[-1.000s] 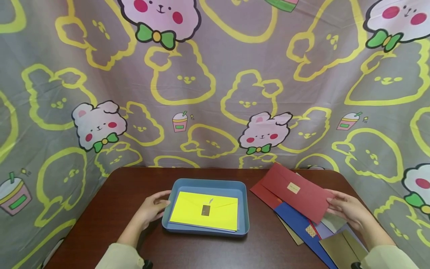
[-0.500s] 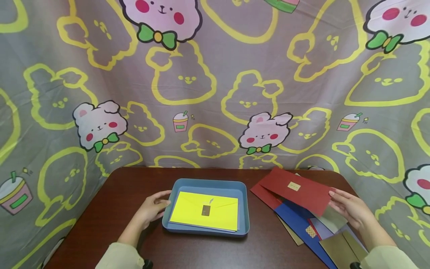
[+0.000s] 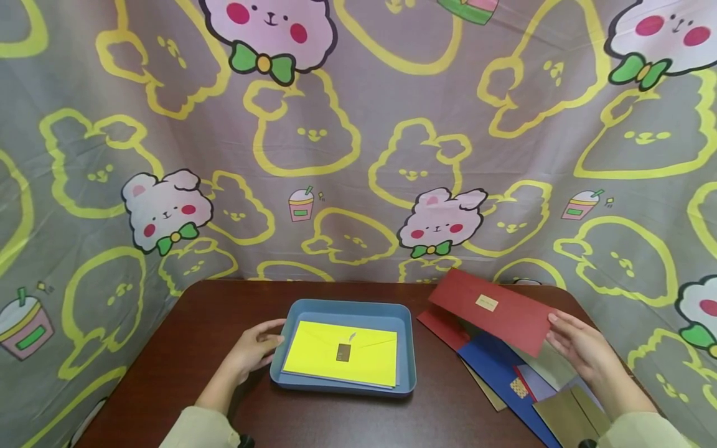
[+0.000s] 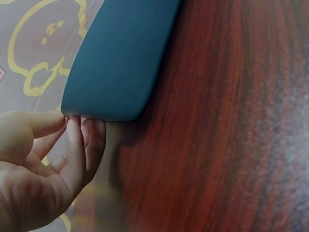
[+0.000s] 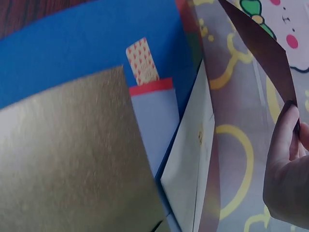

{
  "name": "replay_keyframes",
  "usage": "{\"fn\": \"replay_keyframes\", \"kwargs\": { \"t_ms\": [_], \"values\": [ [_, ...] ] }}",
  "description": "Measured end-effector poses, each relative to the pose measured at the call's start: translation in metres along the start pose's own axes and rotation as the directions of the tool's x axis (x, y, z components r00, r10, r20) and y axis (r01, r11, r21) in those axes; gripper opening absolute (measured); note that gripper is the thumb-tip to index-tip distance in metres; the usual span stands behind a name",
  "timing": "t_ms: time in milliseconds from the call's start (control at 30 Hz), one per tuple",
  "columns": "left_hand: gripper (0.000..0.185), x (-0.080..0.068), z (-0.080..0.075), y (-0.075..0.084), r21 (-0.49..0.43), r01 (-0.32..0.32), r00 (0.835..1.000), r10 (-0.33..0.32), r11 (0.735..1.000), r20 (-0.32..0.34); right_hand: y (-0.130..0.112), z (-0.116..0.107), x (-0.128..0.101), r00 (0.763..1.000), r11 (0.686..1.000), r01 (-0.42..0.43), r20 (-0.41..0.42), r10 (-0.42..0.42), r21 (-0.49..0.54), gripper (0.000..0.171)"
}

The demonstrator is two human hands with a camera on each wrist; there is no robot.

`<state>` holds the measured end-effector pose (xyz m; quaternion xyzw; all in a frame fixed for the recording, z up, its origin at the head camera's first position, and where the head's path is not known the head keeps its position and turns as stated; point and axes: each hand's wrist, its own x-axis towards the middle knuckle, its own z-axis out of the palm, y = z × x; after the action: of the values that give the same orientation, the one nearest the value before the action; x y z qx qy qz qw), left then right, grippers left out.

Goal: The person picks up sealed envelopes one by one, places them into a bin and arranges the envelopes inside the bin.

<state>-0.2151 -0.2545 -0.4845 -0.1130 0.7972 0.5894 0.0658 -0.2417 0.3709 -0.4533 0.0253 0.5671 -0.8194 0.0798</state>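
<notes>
My right hand (image 3: 582, 348) pinches the right end of a long red envelope (image 3: 512, 317) with a small cream label, tilted above a loose pile of envelopes. In the right wrist view, the red envelope (image 5: 268, 55) shows nearly edge-on between thumb and fingers. A blue-grey tray (image 3: 353, 306) stands mid-table, holding a bright yellow envelope (image 3: 313, 358) on top of others mostly hidden beneath it. My left hand (image 3: 252, 351) holds the tray's left side, thumb at the rim. The left wrist view shows the curled fingers (image 4: 76, 150) against the tray's outer wall (image 4: 120, 63).
Under the raised envelope lie another red envelope (image 3: 445, 326), a blue envelope (image 3: 493, 367), a lavender envelope (image 3: 540, 382), a pale grey-green envelope (image 3: 551, 367) and a gold-brown envelope (image 3: 571, 414). The dark wooden table (image 3: 196, 323) meets a patterned curtain (image 3: 347, 155) behind.
The red envelope has risen a little off the pile and its tilt has changed, the right hand moving with it. The left hand and tray have stayed put.
</notes>
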Motion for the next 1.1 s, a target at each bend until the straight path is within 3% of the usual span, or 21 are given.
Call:
{"fn": "replay_keyframes", "kwargs": {
  "t_ms": [300,533,767,1100],
  "values": [
    [0.045,0.001,0.0,0.001,-0.008,0.001,1.0,-0.001,1.0,0.004,0.001,0.026,-0.001,0.999,0.999,0.029,0.021,-0.028,-0.017,0.037],
    [0.045,0.0,0.001,0.001,-0.012,0.009,1.0,-0.009,1.0,0.0,0.012,0.044,-0.004,0.999,0.999,0.021,0.029,-0.022,0.027,0.033],
    [0.045,-0.001,0.001,0.002,-0.016,0.01,1.0,-0.01,1.0,0.006,0.017,0.054,-0.008,1.0,1.0,-0.006,0.003,0.006,-0.007,0.033],
    [0.045,-0.001,0.0,0.003,-0.013,0.013,1.0,-0.013,1.0,0.004,0.013,0.077,-0.003,0.999,0.996,-0.017,0.034,0.02,-0.083,0.028]
  ]
}}
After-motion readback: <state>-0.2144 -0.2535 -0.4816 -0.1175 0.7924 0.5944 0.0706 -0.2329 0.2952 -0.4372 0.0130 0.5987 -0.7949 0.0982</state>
